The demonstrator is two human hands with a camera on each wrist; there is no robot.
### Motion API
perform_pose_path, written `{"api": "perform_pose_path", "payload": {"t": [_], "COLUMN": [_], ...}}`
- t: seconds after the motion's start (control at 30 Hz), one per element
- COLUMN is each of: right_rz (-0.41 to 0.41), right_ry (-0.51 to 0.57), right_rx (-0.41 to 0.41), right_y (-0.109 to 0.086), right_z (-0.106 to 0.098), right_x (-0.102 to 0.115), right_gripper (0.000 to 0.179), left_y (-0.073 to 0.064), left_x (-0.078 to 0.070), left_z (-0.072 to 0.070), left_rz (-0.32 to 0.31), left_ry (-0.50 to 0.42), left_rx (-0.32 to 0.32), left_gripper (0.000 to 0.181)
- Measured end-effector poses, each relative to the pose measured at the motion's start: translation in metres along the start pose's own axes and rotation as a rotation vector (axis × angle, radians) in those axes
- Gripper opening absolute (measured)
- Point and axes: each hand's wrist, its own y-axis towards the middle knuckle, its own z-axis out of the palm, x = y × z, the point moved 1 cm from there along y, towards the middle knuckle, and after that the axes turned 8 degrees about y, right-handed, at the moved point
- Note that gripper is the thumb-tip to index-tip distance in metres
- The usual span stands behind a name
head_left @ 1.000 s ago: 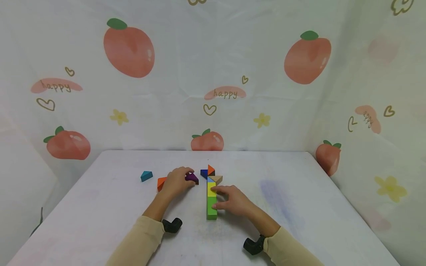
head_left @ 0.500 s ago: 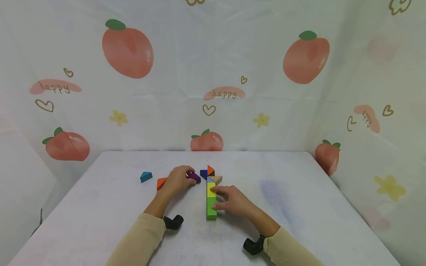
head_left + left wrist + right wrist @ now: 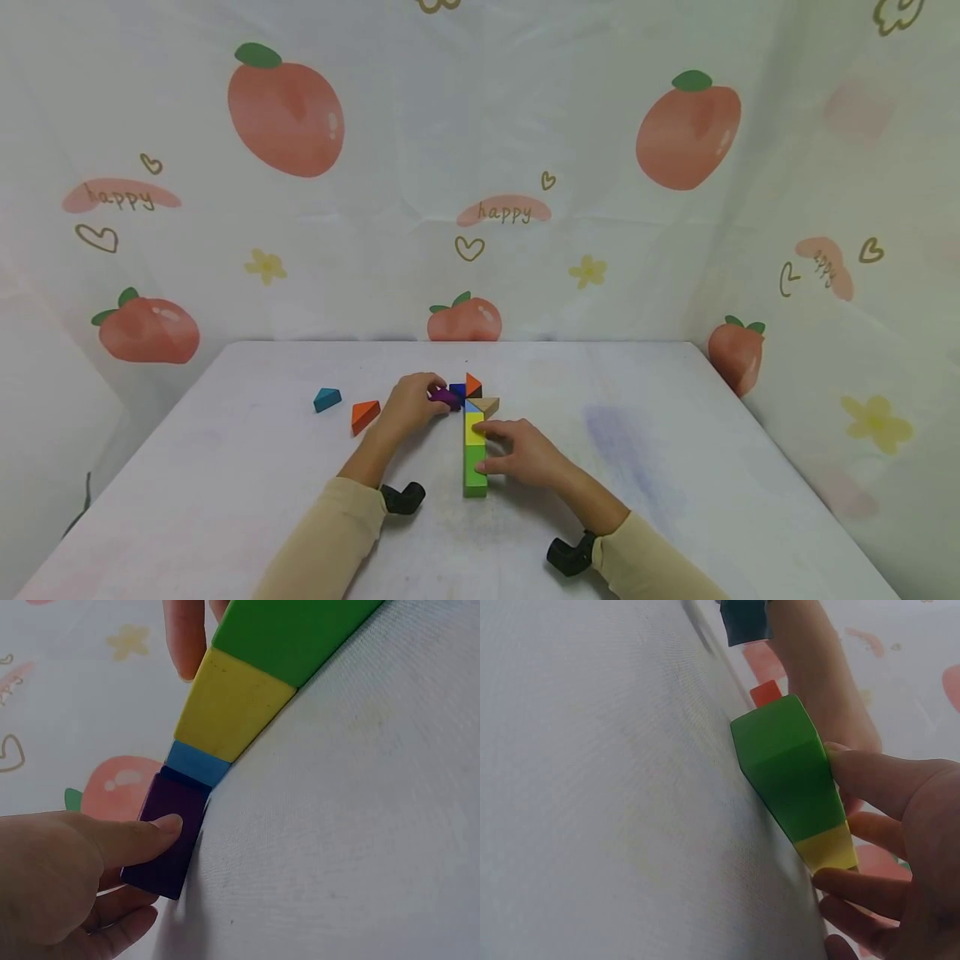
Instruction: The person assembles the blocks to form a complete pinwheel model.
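Observation:
My left hand (image 3: 408,404) pinches a purple triangular block (image 3: 169,840) between thumb and fingers, right up against the pinwheel-like cluster. In that cluster are a dark blue block (image 3: 457,389), an orange triangle (image 3: 472,383), a natural wood triangle (image 3: 489,406) and a light blue triangle (image 3: 469,407). Below it runs a column of a yellow block (image 3: 470,435) and a green block (image 3: 475,482). Fairly straight fingers of my right hand (image 3: 528,452) touch this column, the thumb at the green block and the index finger at the yellow one. Part of the purple block is hidden by my left fingers.
Left of the hands, a loose orange triangular block (image 3: 364,415) and a teal triangular block (image 3: 327,399) lie on the white table (image 3: 225,483). A cloth backdrop (image 3: 405,150) printed with peaches hangs behind the table's far edge. Each wrist carries a black camera mount.
My left hand has moved right, bringing the purple block up to the dark blue block and uncovering more of the loose orange block. My right hand has stayed at the column.

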Motion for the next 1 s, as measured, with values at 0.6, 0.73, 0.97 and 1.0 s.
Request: {"api": "perform_pose_path", "payload": {"t": [0.6,0.73,0.97,1.0], "right_rz": [0.008,0.006,-0.004,-0.005], "right_ry": [0.004,0.007,0.001,0.000], "right_rx": [-0.001,-0.002,-0.011,-0.012], "right_y": [-0.0002,-0.0005,-0.0007,-0.0007], "right_z": [0.0009,0.0012,0.0005,0.0005], "right_x": [-0.0006,-0.0004,-0.0001,-0.0003], "right_gripper": [0.060,0.059,0.059,0.059], "left_y": [0.0053,0.0058,0.0084,0.0087], "left_x": [-0.0005,-0.0002,0.0008,0.0011], "left_z": [0.0044,0.0049,0.0059,0.0059], "left_rz": [-0.025,-0.017,-0.016,-0.015], "left_ry": [-0.026,-0.029,-0.038,-0.040], "left_rx": [0.038,0.037,0.035,0.035], "left_gripper": [0.038,0.037,0.036,0.036]}}
